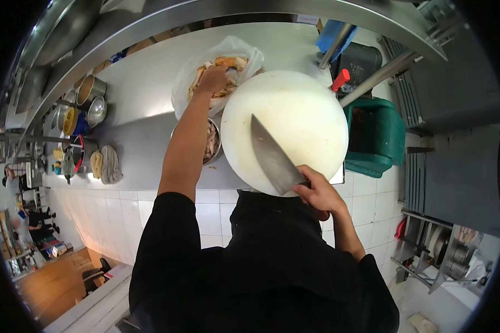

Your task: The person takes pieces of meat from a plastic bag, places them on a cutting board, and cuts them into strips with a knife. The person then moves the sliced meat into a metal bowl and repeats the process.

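Note:
My right hand [318, 191] is closed round the handle of a wide-bladed chef's knife [273, 154]. Its blade lies over the round white cutting board [311, 111], tip pointing away from me to the left. My left hand [213, 79] reaches into a clear plastic bag [180, 91] beyond the board's left side. Browned pieces of what looks like cooked meat [231, 62] lie in that bag around the hand. Its fingers are too hidden to make out. Below my left forearm, partly covered by it, stands a metal bowl [218, 145] with shredded pale pieces [210, 139].
A steel counter [136, 130] runs left, with metal pots [91, 90] and a grey cloth [111, 165] on it. Right of the board are a green bin [375, 136] and a red handle [341, 79]. A steel shelf rail [233, 8] crosses overhead. People are far left.

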{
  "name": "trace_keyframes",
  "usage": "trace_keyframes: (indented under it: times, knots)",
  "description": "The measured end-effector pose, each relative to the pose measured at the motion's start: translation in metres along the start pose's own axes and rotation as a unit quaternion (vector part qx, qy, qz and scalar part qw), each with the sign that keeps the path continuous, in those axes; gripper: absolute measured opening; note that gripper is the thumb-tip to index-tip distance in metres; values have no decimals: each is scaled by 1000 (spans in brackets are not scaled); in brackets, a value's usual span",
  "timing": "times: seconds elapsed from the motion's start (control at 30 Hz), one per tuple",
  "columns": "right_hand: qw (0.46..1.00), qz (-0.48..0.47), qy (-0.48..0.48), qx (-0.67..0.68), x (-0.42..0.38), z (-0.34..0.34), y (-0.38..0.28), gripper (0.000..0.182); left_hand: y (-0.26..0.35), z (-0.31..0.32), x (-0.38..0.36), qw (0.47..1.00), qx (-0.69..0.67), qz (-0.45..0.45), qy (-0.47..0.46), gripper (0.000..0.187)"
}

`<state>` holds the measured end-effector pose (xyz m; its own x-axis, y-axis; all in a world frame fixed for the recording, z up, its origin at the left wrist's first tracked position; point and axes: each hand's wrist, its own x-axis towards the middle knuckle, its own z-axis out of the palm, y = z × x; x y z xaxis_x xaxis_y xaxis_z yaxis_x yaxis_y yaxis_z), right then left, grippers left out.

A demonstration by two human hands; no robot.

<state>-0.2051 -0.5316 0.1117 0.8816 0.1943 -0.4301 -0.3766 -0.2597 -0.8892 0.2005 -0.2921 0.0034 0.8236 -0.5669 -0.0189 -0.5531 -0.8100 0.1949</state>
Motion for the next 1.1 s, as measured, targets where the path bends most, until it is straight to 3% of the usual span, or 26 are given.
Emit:
trace_keyframes:
  times: [0.1,0.17,0.3,0.37,0.43,0.47,0.53,0.57,0.63,0.67,0.7,0.77,0.83,0.9,1.0,1.1]
  knots:
    - [992,15,113,-58,-20,-19,-1,36,13,1,8,998,43,-49,-23,37]
    - [978,-48,171,-110,-27,-24,4,38,21,-2,17,993,71,-63,-68,37]
    - [982,-105,157,-17,-24,1,-1,42,22,4,36,982,100,-104,-123,38]
    - [997,-23,78,-8,-15,19,-14,42,21,1,36,984,88,-109,-114,34]
    - [997,-53,57,-32,-6,23,-11,42,16,-6,27,992,100,-14,-73,27]
    - [994,-81,35,-57,-1,24,-8,42,11,-11,22,992,103,-17,-74,27]
    - [994,-79,54,-53,1,6,10,41,10,-37,9,985,-156,-78,-14,22]
    - [993,-74,74,-50,0,-7,18,41,11,-51,0,984,-155,-84,-13,22]
    - [996,24,88,12,-11,-35,8,41,23,-75,-27,942,-325,-54,63,19]
    - [994,-1,106,16,-12,-45,14,40,34,-74,-39,934,-325,-38,140,18]
    - [992,-25,124,20,-12,-54,19,39,53,-74,-57,934,-326,-47,138,18]
    - [989,-9,142,34,-13,-70,12,38,103,-72,-102,936,-251,9,245,18]
    - [985,-32,163,42,-11,-72,8,38,130,-39,-146,952,-171,113,225,21]
    - [971,-40,216,95,-11,-72,8,36,154,-11,-194,974,-129,138,122,24]
    - [971,-24,211,106,-16,-68,0,33,159,-29,-233,952,-211,152,163,25]
    - [979,0,192,63,-13,-64,-10,32,131,-30,-238,953,-193,107,208,25]
